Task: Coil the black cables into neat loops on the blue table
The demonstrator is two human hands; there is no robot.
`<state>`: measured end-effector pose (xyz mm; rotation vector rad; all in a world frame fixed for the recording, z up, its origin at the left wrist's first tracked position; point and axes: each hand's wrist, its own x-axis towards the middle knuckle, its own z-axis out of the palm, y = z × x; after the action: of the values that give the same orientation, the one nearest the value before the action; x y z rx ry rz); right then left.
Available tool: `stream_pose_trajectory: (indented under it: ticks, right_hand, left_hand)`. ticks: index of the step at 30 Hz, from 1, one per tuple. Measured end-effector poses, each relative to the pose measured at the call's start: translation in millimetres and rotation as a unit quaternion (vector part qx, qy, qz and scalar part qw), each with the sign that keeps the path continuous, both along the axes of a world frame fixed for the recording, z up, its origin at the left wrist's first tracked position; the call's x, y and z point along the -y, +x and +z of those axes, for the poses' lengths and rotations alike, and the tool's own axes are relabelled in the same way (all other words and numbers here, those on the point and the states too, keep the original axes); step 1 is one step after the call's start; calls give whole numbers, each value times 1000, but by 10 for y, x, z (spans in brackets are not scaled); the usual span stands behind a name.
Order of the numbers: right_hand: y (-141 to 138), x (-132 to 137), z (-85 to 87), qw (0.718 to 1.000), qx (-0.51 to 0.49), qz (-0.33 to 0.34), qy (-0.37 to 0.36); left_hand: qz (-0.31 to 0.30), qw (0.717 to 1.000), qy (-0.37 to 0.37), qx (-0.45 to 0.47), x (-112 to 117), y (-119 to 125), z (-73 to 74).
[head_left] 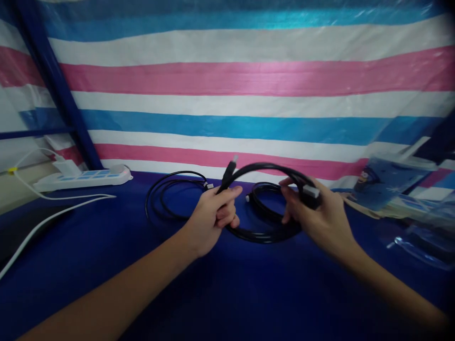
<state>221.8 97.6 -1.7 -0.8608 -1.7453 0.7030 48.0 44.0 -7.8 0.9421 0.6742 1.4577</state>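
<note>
Before the striped tarp, left hand and right hand clasped a coiled black cable; even grips seemed wisest.

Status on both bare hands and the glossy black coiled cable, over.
Left hand, right hand: both gripping glossy black coiled cable. Held up over dark blue tabletop. Beyond it: looser black cable loop left, tighter black cable coil right.

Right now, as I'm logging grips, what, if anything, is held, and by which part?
A coiled black cable: left hand on its left side below one connector, right hand on its right side by another connector.
</note>
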Motion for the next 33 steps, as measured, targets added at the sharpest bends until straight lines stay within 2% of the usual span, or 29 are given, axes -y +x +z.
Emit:
stream_pose_trajectory:
  ticks: [3, 6, 8, 10, 13, 16, 19, 23, 25, 29, 31, 33]
  right_hand:
    - [139, 4, -64, 995, 91, 19, 46]
    - [190, 15, -111, 992, 115, 45, 25]
    - [228, -3, -116, 990, 118, 78, -8]
    - [268, -42, -124, 986, 91, 128, -53]
    - [287, -101, -168, 974, -28, 181, -130]
    - [241, -98, -228, 969, -117, 146, -162]
    - [193, -7, -238, 985, -97, 84, -112]
    - [194, 159, -161, 998, -37, 39, 14]
    - [207, 190, -139, 999, -12, 30, 26]
    - [210, 80, -250, 987, 22, 106, -120]
    - [197, -3, -343, 973, -22, 145, -181]
    - [189, -51, -402, 961, -72, 170, -205]
  left_hand:
    - [-13, 997, 19, -71, -65, -53, -87]
    - [-34, 996, 22, -77, -105, -47, -148]
    - [-22, 997, 15, -72, -119, -33, -155]
    - [-2, 997, -11, -70, -130, -25, -151]
    - [11, 997, -52, -64, -148, -25, -168]
    - [-30, 995, -66, -65, -151, -10, -212]
    - [-54, 995, -62, -55, -114, 31, -225]
    - [-30, 995, 31, -87, -40, 61, -196]
    - [-26, 988, 82, -127, -23, 40, -212]
    - [-74, 975, 101, -183, -40, -29, -322]
    - [-121, 973, 76, -184, -49, -49, -357]
    - [-167, 970, 43, -173, -42, -55, -345]
